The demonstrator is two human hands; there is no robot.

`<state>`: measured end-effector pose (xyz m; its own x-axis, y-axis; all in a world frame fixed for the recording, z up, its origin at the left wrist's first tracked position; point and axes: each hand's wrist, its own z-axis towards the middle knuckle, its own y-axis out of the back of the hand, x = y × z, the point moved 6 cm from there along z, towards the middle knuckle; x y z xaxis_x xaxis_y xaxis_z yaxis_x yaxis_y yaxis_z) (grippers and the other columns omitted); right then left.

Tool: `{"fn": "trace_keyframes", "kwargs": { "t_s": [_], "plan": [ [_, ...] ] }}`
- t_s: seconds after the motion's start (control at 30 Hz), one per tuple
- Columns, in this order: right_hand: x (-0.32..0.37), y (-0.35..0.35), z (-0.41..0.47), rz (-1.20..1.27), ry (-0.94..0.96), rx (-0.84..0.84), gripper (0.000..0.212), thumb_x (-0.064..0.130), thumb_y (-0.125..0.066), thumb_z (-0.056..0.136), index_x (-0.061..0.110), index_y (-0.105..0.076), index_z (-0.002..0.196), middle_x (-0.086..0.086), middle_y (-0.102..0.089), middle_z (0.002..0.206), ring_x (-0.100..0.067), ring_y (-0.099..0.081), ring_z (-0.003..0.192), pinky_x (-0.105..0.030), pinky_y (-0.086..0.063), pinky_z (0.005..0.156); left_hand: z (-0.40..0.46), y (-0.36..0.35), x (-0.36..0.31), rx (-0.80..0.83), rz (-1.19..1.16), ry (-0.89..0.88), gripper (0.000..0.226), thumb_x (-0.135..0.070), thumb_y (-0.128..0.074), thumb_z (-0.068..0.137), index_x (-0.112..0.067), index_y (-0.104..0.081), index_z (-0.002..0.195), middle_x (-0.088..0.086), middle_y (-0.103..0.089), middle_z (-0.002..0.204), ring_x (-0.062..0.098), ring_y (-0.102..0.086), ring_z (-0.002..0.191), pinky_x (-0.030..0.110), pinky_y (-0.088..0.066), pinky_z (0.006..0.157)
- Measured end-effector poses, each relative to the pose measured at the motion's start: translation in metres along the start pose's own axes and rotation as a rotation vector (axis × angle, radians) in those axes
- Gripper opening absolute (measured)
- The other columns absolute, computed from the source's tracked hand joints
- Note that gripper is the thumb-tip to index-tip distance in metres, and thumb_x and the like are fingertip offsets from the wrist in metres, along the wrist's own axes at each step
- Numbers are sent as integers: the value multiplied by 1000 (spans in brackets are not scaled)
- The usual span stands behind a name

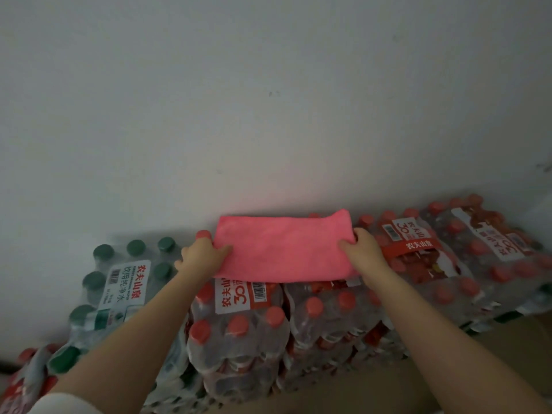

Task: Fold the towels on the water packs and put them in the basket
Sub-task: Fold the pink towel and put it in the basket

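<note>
Pink microfibre, already folded into a long band, is what the towel (282,248) shows itself to be; it is laid across the red-capped water packs (248,330), close against the grey wall (268,100). Its left end is pinched by the left hand (200,254), thumb on top and fingers beneath, and its right end is gripped in the same way by the right hand (362,249).

Trouble is most likely to come from the surface underneath. The bottle caps make an uneven, bumpy bed under slick shrink-wrap, so a further fold could be skewed, or the cloth could be dragged out of square as the ends are brought together. If one pinch is loosened early, the layers may slide apart. The far edge could also be caught against the wall.

No basket is seen anywhere, so its place cannot be judged. No other towels are in view. The fingers under the cloth are hidden, and how many layers it has cannot be told. Green-capped water packs (119,279) at the left are dim and partly cut off.
</note>
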<state>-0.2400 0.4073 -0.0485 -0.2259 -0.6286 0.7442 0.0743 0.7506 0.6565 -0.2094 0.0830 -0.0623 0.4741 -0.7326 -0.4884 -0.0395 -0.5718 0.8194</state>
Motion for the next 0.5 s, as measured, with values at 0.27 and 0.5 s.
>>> {"fn": "trace_keyframes", "kwargs": {
  "t_s": [0.27, 0.5],
  "plan": [
    [6, 43, -29, 312, 15, 16, 27, 6, -57, 88, 3, -58, 114, -11, -59, 106, -20, -52, 91, -29, -42, 70, -37, 24, -13, 78, -286, -135, 34, -30, -48, 92, -4, -53, 112, 13, -64, 101, 28, -61, 87, 37, -49, 80],
    [3, 17, -55, -525, 136, -62, 53, 26, -51, 91, 3, -35, 136, -19, -38, 140, -35, -38, 128, -43, -34, 105, -66, 23, 1, -86, 302, -280, 68, -34, -56, 81, -13, -26, 138, 12, -35, 140, 32, -36, 128, 46, -34, 105]
  ]
}}
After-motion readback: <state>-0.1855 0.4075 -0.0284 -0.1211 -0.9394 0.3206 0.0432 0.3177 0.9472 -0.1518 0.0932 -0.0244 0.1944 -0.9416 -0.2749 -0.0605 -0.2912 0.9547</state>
